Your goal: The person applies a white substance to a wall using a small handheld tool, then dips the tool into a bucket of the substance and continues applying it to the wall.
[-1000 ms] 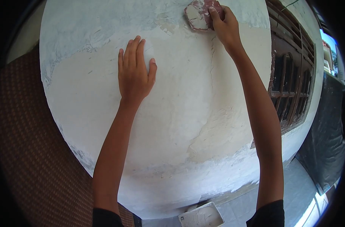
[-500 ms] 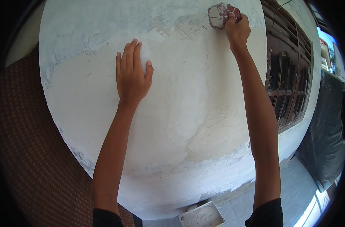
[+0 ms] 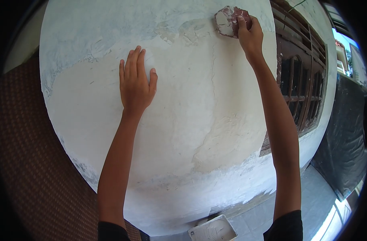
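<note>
A white plastered wall (image 3: 183, 120) with patchy beige and grey areas fills the view. My left hand (image 3: 135, 84) lies flat on it, fingers together and pointing up, holding nothing. High up, my right hand (image 3: 250, 34) presses a reddish piece of sandpaper (image 3: 225, 21), smeared with white dust, against the wall's upper part near a scraped beige patch (image 3: 179, 30).
A dark wooden window frame (image 3: 300, 88) stands right of the wall. A brown woven panel (image 3: 34, 160) borders the left. A white tray (image 3: 212, 231) rests on the tiled floor (image 3: 252, 225) below. Black sheeting (image 3: 344, 140) hangs at far right.
My right hand moved the sandpaper right along the upper wall, then slightly back left. My left hand has stayed flat on the wall.
</note>
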The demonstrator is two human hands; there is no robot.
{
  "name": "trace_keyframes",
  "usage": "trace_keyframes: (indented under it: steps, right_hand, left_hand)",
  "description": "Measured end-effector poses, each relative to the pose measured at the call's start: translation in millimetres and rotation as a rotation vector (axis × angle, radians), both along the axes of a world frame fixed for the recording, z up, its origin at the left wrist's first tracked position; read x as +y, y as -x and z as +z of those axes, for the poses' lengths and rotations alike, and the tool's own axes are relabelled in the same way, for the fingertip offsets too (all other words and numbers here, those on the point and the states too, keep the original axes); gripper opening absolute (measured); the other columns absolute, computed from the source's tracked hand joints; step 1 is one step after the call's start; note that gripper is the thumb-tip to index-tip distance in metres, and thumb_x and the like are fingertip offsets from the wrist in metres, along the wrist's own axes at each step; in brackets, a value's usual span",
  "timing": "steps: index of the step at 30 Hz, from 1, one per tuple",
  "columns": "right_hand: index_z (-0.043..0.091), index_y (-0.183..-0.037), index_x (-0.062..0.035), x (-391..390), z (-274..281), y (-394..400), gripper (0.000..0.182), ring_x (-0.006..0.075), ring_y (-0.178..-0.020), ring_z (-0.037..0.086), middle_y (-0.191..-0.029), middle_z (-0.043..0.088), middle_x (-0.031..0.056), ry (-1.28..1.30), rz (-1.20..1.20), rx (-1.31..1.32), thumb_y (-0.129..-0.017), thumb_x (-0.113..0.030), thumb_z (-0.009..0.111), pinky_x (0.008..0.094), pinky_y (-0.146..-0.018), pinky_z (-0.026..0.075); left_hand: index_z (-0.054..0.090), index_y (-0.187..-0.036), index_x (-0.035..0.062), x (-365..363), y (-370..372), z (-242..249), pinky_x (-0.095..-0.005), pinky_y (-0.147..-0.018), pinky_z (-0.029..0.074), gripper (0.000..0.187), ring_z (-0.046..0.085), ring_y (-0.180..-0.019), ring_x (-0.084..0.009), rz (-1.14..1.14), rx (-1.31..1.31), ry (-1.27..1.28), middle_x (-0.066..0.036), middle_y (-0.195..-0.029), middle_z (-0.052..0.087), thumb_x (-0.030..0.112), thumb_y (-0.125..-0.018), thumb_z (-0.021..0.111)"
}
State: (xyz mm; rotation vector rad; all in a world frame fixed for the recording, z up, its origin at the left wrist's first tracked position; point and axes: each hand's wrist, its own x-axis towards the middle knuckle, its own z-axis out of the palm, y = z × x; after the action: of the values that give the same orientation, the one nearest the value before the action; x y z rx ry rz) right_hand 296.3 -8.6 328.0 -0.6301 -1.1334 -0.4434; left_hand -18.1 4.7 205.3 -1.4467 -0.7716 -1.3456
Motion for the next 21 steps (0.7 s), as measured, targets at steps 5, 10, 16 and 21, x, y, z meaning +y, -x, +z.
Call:
trace_keyframes:
  steps: [5,10,16,21]
  right_hand:
    - [0.061,-0.120,-0.0011,9.7,-4.9,-5.5,0.038,0.0373,-0.100,0.067,-0.105,0.070,0.0219,0.090,-0.212,-0.068,-0.094,-0.029,0.060,0.0486,-0.095,0.043]
    - [0.058,-0.122,0.0044,-9.4,-7.5,-20.6,0.040,0.0280,-0.100,0.068,-0.104,0.071,0.0185,0.044,0.043,0.262,-0.097,-0.027,0.059,0.0418,-0.092,0.048]
    - [0.058,-0.122,0.0031,4.0,-13.3,-2.7,0.039,0.0321,-0.103,0.067,-0.105,0.070,0.0213,0.131,-0.173,0.003,-0.096,-0.026,0.059,0.0400,-0.093,0.048]
    - [0.058,-0.121,0.0042,-8.4,-8.6,-5.2,0.037,0.0275,-0.096,0.068,-0.101,0.070,0.0178,0.051,0.023,0.245,-0.097,-0.024,0.058,0.0381,-0.089,0.050]
  left_hand:
    - [0.039,-0.146,0.0059,-0.2,0.2,-0.3,-0.0510,-0.120,0.024,0.054,0.036,-0.143,-0.0280,0.006,0.010,-0.001,-0.009,-0.152,0.040,0.017,-0.095,0.053]
    - [0.040,-0.146,0.0060,-1.5,-0.9,-0.7,-0.0515,-0.119,0.024,0.054,0.037,-0.142,-0.0283,-0.005,0.001,-0.015,-0.010,-0.152,0.041,0.017,-0.095,0.054]
    - [0.040,-0.146,0.0066,-1.2,1.7,-0.6,-0.0509,-0.119,0.024,0.054,0.036,-0.142,-0.0274,0.002,0.013,-0.002,-0.009,-0.152,0.040,0.017,-0.095,0.054]
    - [0.040,-0.146,0.0061,-1.7,-0.5,-1.2,-0.0510,-0.119,0.023,0.054,0.036,-0.142,-0.0275,-0.004,-0.006,-0.001,-0.009,-0.152,0.040,0.017,-0.095,0.054]
